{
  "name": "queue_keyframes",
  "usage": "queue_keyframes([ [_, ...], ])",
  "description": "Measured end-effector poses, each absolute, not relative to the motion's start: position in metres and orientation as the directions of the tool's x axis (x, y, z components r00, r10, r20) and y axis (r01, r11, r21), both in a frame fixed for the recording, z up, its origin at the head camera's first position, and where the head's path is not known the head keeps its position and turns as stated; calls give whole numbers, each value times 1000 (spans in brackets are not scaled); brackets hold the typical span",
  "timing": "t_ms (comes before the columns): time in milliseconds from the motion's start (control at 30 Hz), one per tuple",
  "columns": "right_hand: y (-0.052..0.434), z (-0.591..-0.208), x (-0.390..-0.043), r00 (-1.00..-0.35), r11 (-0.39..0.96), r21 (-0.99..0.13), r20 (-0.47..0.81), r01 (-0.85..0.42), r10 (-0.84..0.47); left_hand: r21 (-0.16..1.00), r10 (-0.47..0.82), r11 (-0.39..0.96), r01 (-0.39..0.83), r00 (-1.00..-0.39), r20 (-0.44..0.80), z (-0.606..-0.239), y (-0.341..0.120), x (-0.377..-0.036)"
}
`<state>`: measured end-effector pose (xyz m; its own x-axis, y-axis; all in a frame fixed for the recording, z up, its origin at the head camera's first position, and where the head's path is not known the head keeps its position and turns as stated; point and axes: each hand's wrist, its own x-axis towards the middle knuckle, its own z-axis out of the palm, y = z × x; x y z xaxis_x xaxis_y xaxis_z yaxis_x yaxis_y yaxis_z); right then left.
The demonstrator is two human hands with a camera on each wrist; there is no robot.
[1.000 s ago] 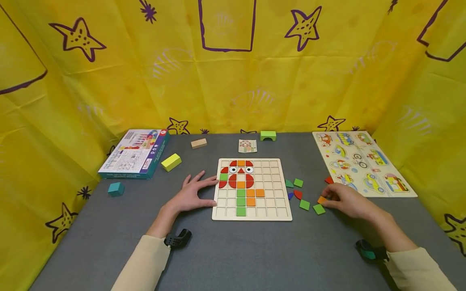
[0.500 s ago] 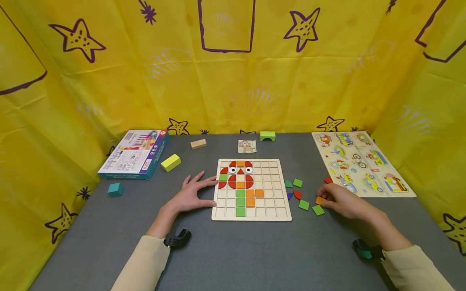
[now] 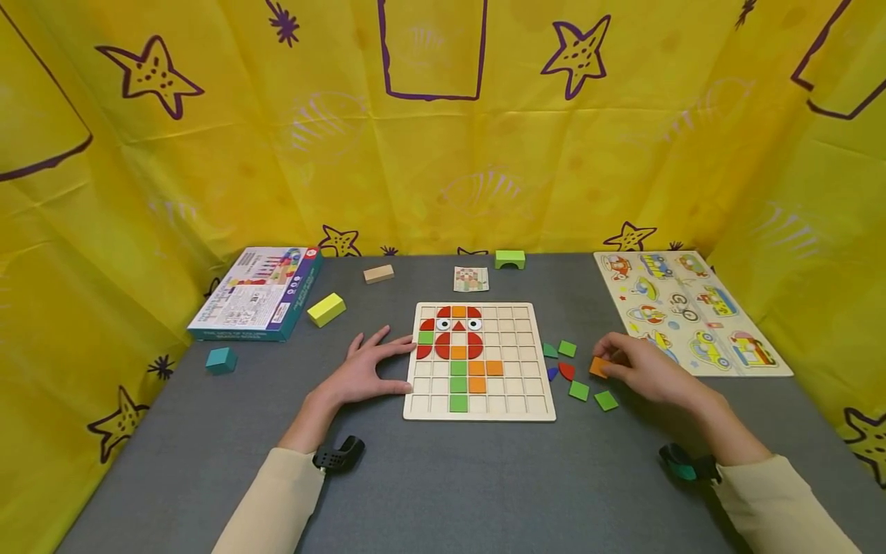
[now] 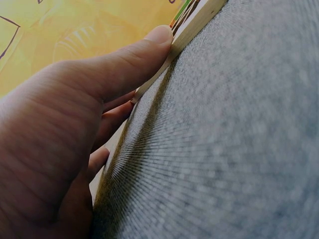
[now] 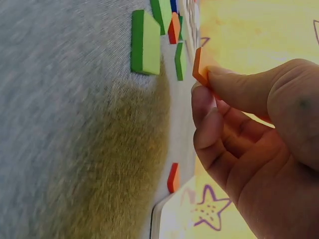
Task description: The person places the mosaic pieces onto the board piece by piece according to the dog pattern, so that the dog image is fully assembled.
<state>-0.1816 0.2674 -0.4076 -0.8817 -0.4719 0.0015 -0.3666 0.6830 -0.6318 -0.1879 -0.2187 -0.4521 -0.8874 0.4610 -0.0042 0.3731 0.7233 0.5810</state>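
A wooden grid board (image 3: 526, 385) lies mid-table with red, orange and green tiles forming a figure on its left columns. My left hand (image 3: 370, 369) rests flat against the board's left edge (image 4: 189, 30), fingers straight. My right hand (image 3: 640, 368) pinches an orange tile (image 3: 598, 367) (image 5: 198, 67) between thumb and fingers, lifted just off the table to the right of the board. Loose green tiles (image 3: 578, 390) (image 5: 144, 42), a red quarter-round (image 3: 566, 371) and a blue piece (image 3: 551, 373) lie between the board and that hand.
A vehicle peg puzzle (image 3: 688, 312) lies at the right, with a red tile (image 5: 173, 178) by its near edge. A boxed game (image 3: 256, 292), yellow block (image 3: 325, 308), teal cube (image 3: 221, 359), tan block (image 3: 378, 273), green arch (image 3: 509, 258) and pattern card (image 3: 471, 278) sit left and back.
My right hand has lifted the orange tile off the table and moved it left, toward the board. The left hand has stayed on the board's edge.
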Motion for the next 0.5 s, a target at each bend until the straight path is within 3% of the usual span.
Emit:
queue_keyframes([
  [500,233,-414,-190,-863,650,-650,18,-394,-505,586,465,719,373,-885,-7,-451,-218,-188],
])
